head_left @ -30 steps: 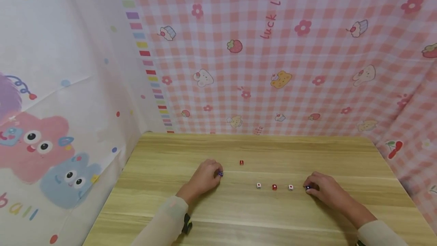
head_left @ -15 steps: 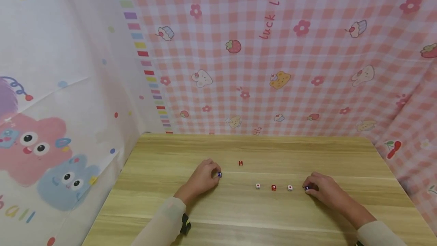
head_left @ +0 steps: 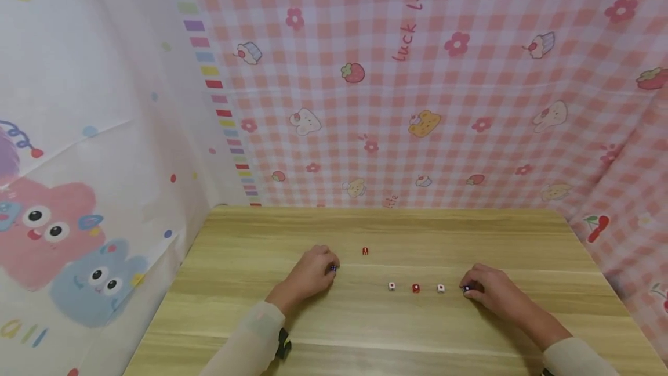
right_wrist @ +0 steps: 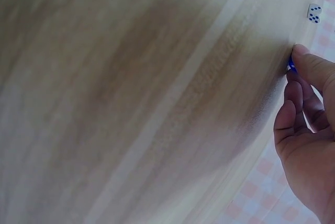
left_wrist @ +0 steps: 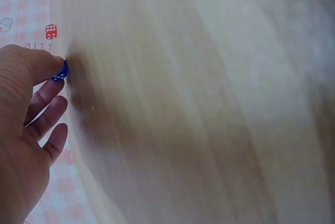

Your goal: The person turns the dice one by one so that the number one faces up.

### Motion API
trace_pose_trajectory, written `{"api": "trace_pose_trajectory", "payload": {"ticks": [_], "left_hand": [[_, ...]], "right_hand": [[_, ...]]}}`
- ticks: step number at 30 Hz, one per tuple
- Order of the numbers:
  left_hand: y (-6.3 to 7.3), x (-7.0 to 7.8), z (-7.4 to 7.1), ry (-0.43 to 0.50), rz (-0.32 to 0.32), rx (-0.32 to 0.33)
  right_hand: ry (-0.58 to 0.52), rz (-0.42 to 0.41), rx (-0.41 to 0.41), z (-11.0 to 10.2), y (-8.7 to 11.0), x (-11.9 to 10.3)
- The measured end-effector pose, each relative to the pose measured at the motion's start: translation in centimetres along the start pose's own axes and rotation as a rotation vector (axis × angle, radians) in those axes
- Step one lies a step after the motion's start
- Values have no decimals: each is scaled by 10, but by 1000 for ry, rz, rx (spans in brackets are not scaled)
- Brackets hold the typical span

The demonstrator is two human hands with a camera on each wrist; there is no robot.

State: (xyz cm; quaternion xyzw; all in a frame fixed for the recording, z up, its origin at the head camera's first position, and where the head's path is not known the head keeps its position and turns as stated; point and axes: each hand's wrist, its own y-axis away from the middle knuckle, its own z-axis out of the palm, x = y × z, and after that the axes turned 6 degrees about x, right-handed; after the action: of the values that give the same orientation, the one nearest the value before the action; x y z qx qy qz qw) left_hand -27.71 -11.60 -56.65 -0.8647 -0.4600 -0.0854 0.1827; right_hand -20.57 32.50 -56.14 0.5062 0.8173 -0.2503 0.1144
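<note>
Between thumb and fingers my left hand (head_left: 309, 272) pinches a blue die (left_wrist: 59, 72) with white pips, at the table's left-centre. My right hand (head_left: 493, 289) pinches another blue die (head_left: 467, 288) at the right end of a spaced row. That row also holds a white die (head_left: 392, 286), a red die (head_left: 416, 288) and a second white die (head_left: 440, 288), each with a single pip on top. Farther back, to the right of my left hand, a lone red die (head_left: 365, 251) sits on the wood. Fingers partly hide both blue dice.
The wood-grain table (head_left: 396, 335) reaches back to a pink checked cloth (head_left: 334, 97) hanging behind it. A white cloth with cartoon figures (head_left: 104, 149) hangs along the left side. A dark strap (head_left: 283, 344) shows at the left wrist.
The blue die in my left hand has turned slightly and is more covered by the fingers. The right hand and the dice on the table stay put; the head view shifts a little.
</note>
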Motion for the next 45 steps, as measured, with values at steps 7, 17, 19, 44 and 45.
{"api": "trace_pose_trajectory", "payload": {"ticks": [7, 17, 19, 44, 45], "left_hand": [[5, 0, -1, 13, 4, 14], [13, 0, 2, 102, -41, 80], [13, 0, 2, 109, -37, 101], [6, -2, -9, 67, -80, 26], [5, -1, -11, 58, -70, 21]], "right_hand": [[3, -1, 7, 2, 1, -3], [-5, 15, 10, 3, 2, -4], [-5, 18, 9, 3, 2, -4], [3, 21, -3, 2, 1, -1], [3, 22, -3, 2, 1, -1]]}}
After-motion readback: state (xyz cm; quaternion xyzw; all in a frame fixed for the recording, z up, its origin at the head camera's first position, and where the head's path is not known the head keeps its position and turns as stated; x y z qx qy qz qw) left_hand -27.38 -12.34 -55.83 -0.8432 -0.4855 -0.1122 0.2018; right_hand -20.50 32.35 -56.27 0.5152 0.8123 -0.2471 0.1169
